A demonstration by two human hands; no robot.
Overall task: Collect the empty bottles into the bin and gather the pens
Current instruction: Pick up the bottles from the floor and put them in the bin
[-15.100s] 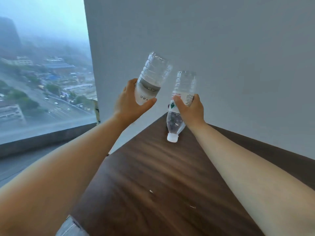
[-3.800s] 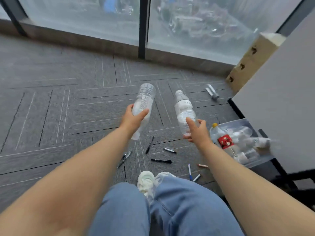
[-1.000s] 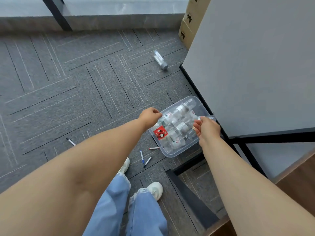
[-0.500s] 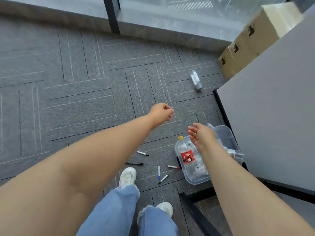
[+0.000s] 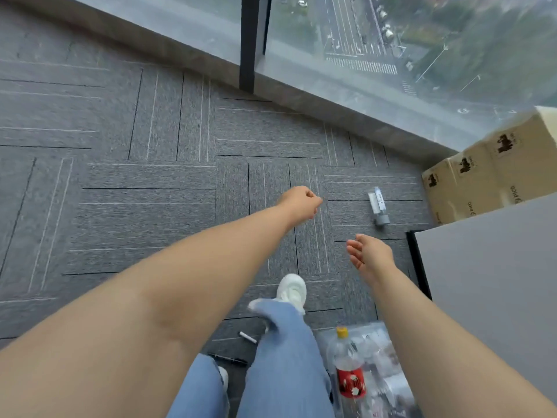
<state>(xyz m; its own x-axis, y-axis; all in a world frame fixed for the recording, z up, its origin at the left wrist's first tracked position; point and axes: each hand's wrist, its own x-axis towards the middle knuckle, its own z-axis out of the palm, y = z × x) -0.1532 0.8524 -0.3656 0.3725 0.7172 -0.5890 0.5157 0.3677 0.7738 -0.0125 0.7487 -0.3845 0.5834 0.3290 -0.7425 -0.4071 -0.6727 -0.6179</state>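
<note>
A clear empty bottle (image 5: 378, 206) with a grey cap lies on the grey carpet, ahead and to the right. My left hand (image 5: 301, 203) is a loose fist holding nothing, to the left of that bottle. My right hand (image 5: 369, 256) is open and empty, just below the bottle. The clear plastic bin (image 5: 388, 333) sits at the bottom right, with several bottles in it, one with a yellow cap and red label (image 5: 346, 369). A white pen (image 5: 247, 337) and a black pen (image 5: 227, 359) lie by my legs.
A grey desk top (image 5: 488, 285) with a black frame fills the right side. Cardboard boxes (image 5: 482, 173) stand by the window sill (image 5: 271, 86). My leg in jeans and white shoe (image 5: 291, 292) steps forward on the carpet.
Both bottles I carried are out of my hands, which have pulled away from the bin. My view and body have moved forward toward the lone bottle; the bin is now behind my right arm.
</note>
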